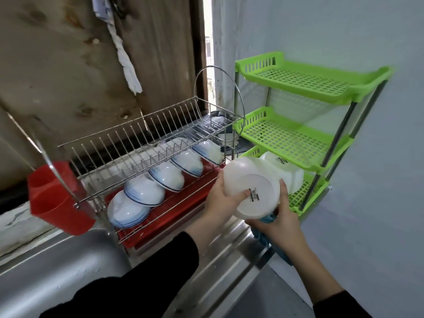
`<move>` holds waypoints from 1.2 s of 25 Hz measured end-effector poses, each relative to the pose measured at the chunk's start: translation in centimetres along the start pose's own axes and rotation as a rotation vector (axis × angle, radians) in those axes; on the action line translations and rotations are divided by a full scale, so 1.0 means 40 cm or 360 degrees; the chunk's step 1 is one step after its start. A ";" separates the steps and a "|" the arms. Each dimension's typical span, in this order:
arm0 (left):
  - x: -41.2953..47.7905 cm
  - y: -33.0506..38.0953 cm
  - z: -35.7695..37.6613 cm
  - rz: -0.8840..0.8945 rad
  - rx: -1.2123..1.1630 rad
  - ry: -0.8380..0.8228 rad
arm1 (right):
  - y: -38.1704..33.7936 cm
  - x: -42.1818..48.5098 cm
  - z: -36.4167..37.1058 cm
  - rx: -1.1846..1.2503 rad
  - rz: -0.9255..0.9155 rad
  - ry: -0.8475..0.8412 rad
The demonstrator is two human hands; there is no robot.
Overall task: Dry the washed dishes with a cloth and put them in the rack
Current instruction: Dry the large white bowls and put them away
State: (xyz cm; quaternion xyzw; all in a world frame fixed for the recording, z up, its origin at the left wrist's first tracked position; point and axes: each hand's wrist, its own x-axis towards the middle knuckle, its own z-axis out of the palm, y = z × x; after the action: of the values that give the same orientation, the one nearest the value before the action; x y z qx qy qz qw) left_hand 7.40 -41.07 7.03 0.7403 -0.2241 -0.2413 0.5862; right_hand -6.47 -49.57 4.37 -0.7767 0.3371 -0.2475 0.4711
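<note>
Both hands hold a white bowl, bottom facing up, by the right end of the metal rack. The left hand grips its left rim. The right hand grips its right rim and a blue cloth.

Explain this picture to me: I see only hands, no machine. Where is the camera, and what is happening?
No machine here: a person wears a wide-angle camera on the head, looking down at their own hands. The left hand and right hand grip a white bowl, base toward us; the right also holds a blue cloth beneath it. On the steel sink top stands a metal rack with blue-and-white bowls in its lower tier, beside a green shelf.
</note>
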 end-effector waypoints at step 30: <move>0.230 -0.010 0.104 0.0192 0.0660 -0.0285 | 0.070 0.204 0.026 -0.0118 0.0501 0.0432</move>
State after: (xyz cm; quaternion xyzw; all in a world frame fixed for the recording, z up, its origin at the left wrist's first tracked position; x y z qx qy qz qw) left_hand 12.03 -49.82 4.94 0.8058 -0.3637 -0.2193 0.4127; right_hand -1.23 -56.09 1.94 -0.6908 0.5234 -0.2606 0.4254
